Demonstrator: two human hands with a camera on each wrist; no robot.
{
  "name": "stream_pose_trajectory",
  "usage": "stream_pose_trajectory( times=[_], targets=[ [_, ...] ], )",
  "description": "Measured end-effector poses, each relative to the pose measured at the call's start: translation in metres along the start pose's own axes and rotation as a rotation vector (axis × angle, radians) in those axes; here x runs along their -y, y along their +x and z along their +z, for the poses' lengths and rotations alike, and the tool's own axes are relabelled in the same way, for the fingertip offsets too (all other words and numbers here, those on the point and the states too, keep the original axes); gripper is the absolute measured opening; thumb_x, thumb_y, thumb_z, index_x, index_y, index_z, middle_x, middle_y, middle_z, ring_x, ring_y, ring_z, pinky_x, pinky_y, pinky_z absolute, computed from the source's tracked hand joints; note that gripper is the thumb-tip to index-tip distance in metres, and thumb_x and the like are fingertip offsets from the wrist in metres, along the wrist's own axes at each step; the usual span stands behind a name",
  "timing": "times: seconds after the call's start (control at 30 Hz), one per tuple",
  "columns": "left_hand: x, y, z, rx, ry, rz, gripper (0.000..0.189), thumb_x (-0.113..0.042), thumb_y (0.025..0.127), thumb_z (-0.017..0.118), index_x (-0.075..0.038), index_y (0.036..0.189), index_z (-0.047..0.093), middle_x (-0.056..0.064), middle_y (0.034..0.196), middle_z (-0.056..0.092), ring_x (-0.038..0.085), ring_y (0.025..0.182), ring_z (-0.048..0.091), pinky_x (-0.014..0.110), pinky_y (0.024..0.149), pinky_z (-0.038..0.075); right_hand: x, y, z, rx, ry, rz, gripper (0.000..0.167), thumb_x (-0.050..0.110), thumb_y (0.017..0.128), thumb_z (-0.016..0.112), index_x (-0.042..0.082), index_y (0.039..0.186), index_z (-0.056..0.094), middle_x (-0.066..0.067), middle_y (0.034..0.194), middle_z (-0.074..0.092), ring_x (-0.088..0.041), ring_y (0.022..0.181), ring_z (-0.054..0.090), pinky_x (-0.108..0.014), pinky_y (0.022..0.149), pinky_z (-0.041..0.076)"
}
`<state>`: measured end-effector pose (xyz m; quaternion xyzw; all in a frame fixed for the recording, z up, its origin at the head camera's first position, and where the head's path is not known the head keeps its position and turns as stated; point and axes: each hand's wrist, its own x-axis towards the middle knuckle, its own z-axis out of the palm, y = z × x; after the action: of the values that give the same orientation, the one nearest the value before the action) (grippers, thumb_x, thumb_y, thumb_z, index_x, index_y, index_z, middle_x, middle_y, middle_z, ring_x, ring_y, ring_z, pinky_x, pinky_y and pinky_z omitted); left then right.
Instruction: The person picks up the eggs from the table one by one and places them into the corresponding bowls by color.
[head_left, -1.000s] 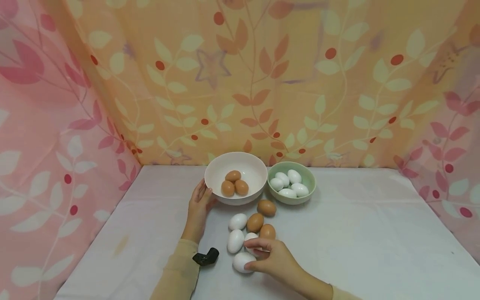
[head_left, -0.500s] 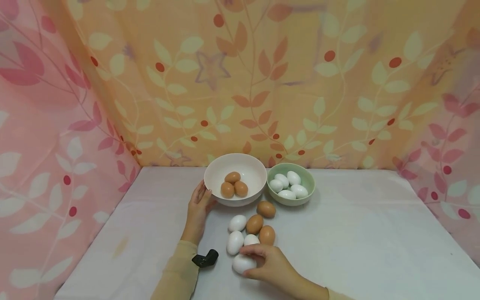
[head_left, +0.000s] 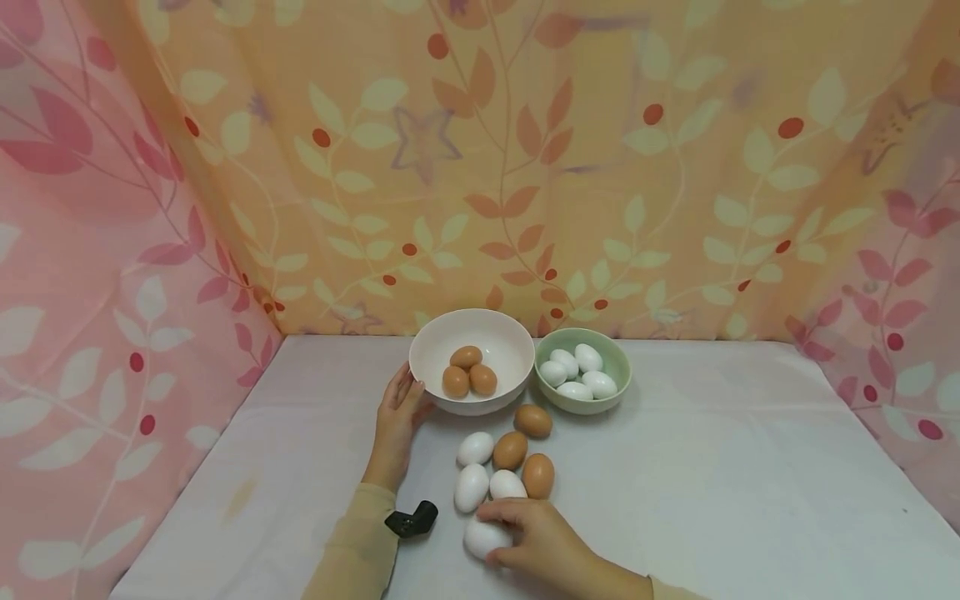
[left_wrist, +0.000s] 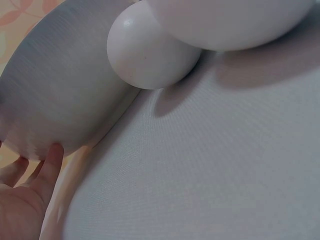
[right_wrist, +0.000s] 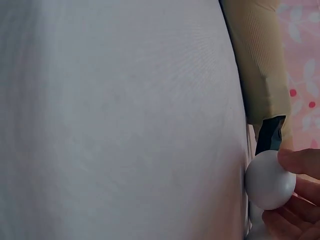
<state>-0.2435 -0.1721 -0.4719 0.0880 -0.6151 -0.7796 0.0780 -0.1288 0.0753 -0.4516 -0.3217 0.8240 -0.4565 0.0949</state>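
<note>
Low in the head view, right hand (head_left: 543, 540): pinching a white egg (head_left: 483, 540) between thumb and fingertips.
Pinched egg's place: hub of the dial, twelve o'clock pointing at the orange curtain (head_left: 480, 167) (whether it touches the white cloth (head_left: 720, 483) underneath, I cannot tell).
Loose white eggs (head_left: 472, 488): three on the cloth, near the held one at eleven, twelve and one o'clock, the last just beyond the right fingertips.
Loose brown eggs (head_left: 510, 450): three, between twelve and two o'clock, all on the cloth.
Left hand (head_left: 397, 417): between ten and eleven o'clock, thumb and fingers spread apart, touching the outer wall of the white bowl (head_left: 476, 407) around that bowl's eight o'clock.
Black piece (head_left: 411, 519): at nine o'clock, by the cuff of the tan left sleeve (head_left: 352, 542).
White bowl's contents: three brown eggs (head_left: 483, 380) grouped inside, the bowl itself standing at twelve o'clock.
Green bowl (head_left: 588, 407): at one o'clock, just beside the white bowl, five white eggs (head_left: 600, 384) visible inside.
Pink panels (head_left: 67, 275): ten and two o'clock, leaf-patterned.
</note>
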Motion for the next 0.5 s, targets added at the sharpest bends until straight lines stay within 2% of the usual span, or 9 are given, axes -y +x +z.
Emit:
stream_pose_trajectory(
  times=[0.2, 0.5],
  targets=[
    [0.0021, 0.0016, -0.0001, 0.013, -0.008, -0.005, 0.059, -0.024, 0.103, 0.056, -0.020, 0.156, 0.031, 0.006, 0.165, 0.025, 0.025, 0.146, 0.038, 0.047, 0.113, 0.044, -0.0003, -0.0002, 0.0016, 0.033, -0.019, 0.022, 0.042, 0.011, 0.073, 0.086, 0.004, 0.113, 0.073, -0.005, 0.110, 0.076, 0.003, 0.103, 0.061, -0.018, 0.088, 0.054],
    [0.0012, 0.0018, -0.0002, 0.009, 0.001, 0.011, 0.058, -0.023, 0.103, 0.055, -0.020, 0.156, 0.032, 0.007, 0.165, 0.026, 0.025, 0.146, 0.038, 0.047, 0.111, 0.045, -0.0002, 0.0008, 0.0053, 0.044, 0.066, 0.051, 0.044, 0.007, 0.073, 0.084, -0.002, 0.114, 0.072, -0.011, 0.109, 0.075, 0.001, 0.095, 0.065, -0.016, 0.077, 0.056]
  ],
)
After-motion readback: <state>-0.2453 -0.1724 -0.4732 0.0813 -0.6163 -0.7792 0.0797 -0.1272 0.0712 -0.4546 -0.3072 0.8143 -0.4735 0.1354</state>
